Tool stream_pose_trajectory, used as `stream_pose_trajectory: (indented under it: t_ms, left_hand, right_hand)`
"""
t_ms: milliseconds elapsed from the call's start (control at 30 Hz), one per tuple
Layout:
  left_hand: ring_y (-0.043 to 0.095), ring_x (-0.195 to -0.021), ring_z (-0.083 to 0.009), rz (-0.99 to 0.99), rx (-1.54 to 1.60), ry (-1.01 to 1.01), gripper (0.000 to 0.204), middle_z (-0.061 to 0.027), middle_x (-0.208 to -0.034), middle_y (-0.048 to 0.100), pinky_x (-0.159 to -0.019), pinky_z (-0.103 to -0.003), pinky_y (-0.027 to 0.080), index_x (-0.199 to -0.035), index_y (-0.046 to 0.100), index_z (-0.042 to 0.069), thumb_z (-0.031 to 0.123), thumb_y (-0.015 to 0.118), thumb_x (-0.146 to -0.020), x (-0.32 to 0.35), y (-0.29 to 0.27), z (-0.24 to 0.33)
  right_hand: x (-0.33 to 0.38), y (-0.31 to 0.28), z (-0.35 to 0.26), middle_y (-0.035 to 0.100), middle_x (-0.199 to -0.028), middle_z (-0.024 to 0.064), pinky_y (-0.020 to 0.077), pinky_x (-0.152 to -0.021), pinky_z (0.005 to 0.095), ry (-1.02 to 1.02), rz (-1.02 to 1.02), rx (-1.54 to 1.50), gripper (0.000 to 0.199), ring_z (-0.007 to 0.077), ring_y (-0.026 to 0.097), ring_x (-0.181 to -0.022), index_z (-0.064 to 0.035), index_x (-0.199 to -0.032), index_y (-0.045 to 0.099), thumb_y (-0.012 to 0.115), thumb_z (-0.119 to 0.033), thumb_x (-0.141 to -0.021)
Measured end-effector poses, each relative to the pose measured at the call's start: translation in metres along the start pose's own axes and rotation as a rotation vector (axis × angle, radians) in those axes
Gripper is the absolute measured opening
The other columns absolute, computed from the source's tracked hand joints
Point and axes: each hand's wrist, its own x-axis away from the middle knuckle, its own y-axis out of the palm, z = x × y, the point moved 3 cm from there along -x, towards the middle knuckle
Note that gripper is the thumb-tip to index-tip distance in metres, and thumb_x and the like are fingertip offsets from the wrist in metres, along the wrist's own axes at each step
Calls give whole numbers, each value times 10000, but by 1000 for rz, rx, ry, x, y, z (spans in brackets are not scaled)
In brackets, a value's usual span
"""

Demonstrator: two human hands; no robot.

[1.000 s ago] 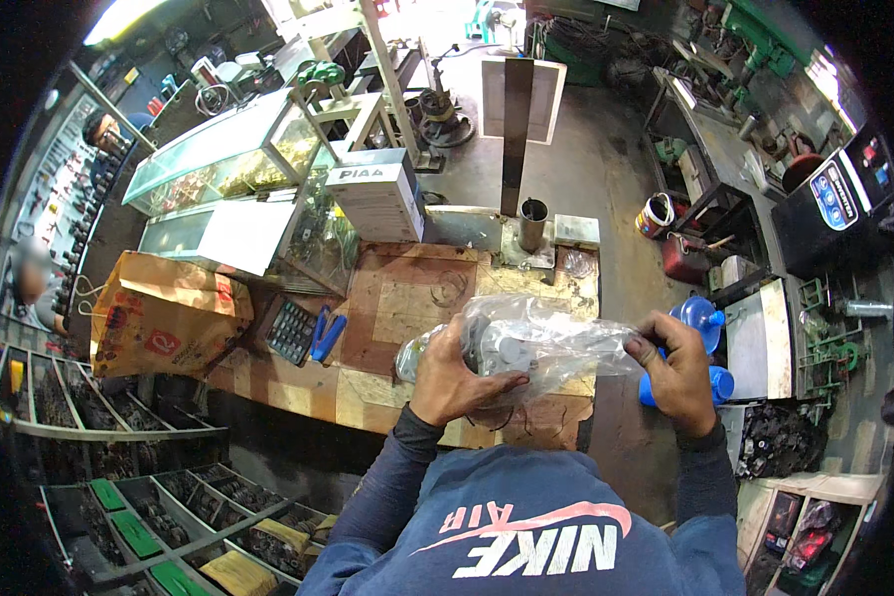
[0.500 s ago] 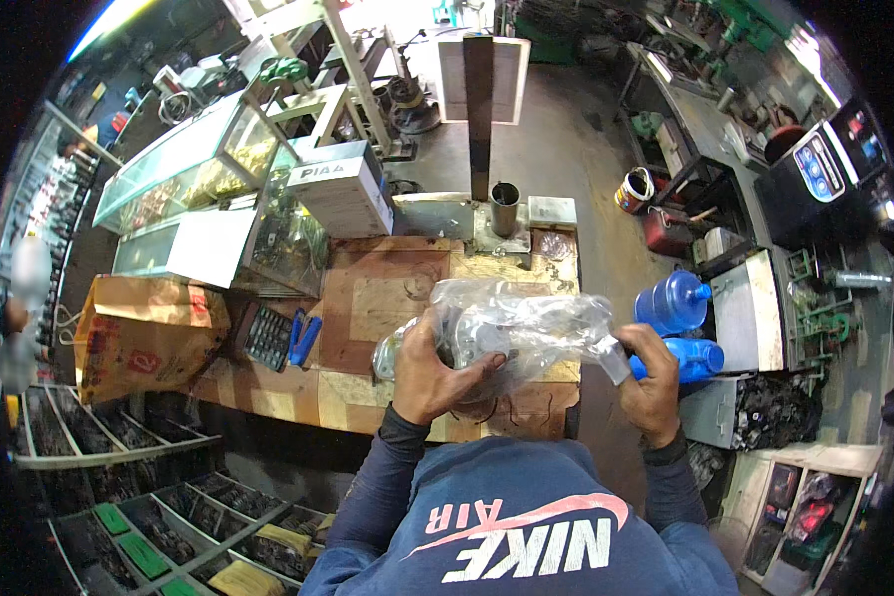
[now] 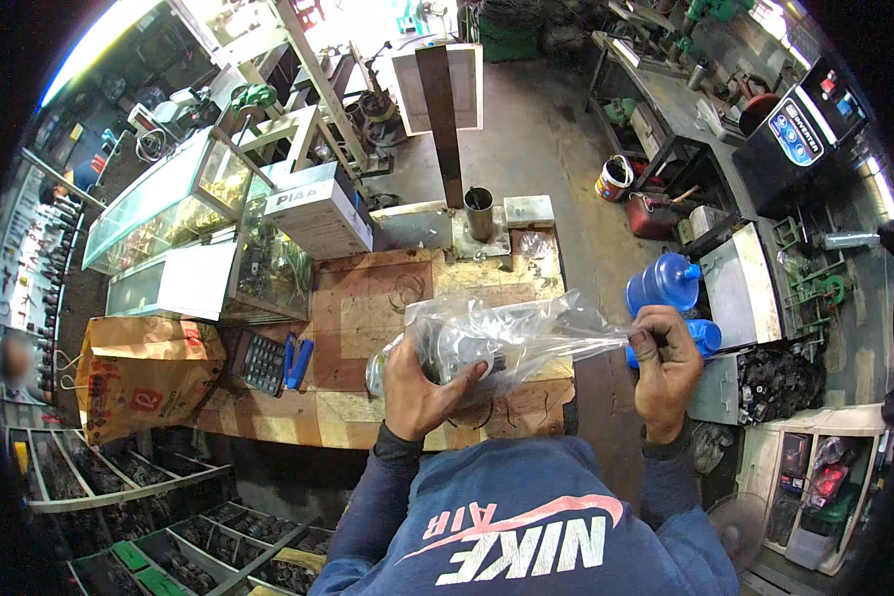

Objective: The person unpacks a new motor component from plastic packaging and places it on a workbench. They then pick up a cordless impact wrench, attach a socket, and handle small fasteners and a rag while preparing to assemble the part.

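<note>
Above the wooden bench, a clear plastic bag [image 3: 526,333] is stretched between my two hands. My left hand [image 3: 417,392] is closed round the bag's left part, thumb pointing right, with a rounded, shiny thing inside it that I cannot make out. My right hand [image 3: 664,372] pinches the bag's far right end between thumb and fingers, past the bench's right edge. The film is drawn into a thin, taut strip just before those fingers.
On the wooden bench [image 3: 278,412] stand a white box [image 3: 323,214], a calculator [image 3: 260,360], a blue stapler-like tool [image 3: 298,363] and a brown paper bag [image 3: 149,372]. A metal post [image 3: 442,129] rises at the back beside a metal tube [image 3: 479,214]. Blue water jugs [image 3: 663,283] stand right.
My right hand has moved slightly right and up, pulling the bag's end out into a taut strip. My left hand keeps its hold. The whole view has shifted a little.
</note>
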Motion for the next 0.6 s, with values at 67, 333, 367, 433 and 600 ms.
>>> stream_pose_trajectory:
  t_ms: [67,333,367,433,600]
  left_hand:
    - [683,-979,-353,8,-9,29,638,-197,-1045,701,-875,-433,531,-1143,652,-4,356,903,-680,3,-2,2]
    - [688,-941,-324,37,74,43,632,-181,-1025,701,-842,-415,542,-1119,656,0,347,921,-664,7,-1,-4]
    - [688,-940,-323,26,116,27,635,-181,-1024,702,-838,-414,543,-1117,656,0,352,924,-661,7,-1,-5]
    - [687,-946,-321,18,55,15,643,-181,-1019,703,-842,-414,542,-1115,658,2,360,928,-655,9,-2,-5]
    - [687,-953,-319,14,-11,51,663,-177,-1014,705,-859,-417,537,-1112,664,-1,384,935,-645,12,-6,-5]
  right_hand:
    - [-5,-1,0,612,-969,63,460,-770,258,47,-43,-60,133,134,550,-833,-9,-943,599,712,-77,-927]
    - [-22,0,-29,710,-1005,96,513,-843,340,66,-473,245,276,213,671,-983,1,-1117,690,755,-68,-858]
    - [-23,0,-30,715,-958,92,515,-829,338,-36,-516,335,223,209,677,-954,3,-1060,717,756,-63,-851]
    - [-25,-2,-21,682,-819,82,492,-736,318,74,-434,203,109,178,646,-809,-2,-869,715,792,-32,-797]
    - [-29,5,6,615,-773,50,447,-706,279,379,-328,-24,260,153,575,-758,-18,-792,609,857,-19,-713]
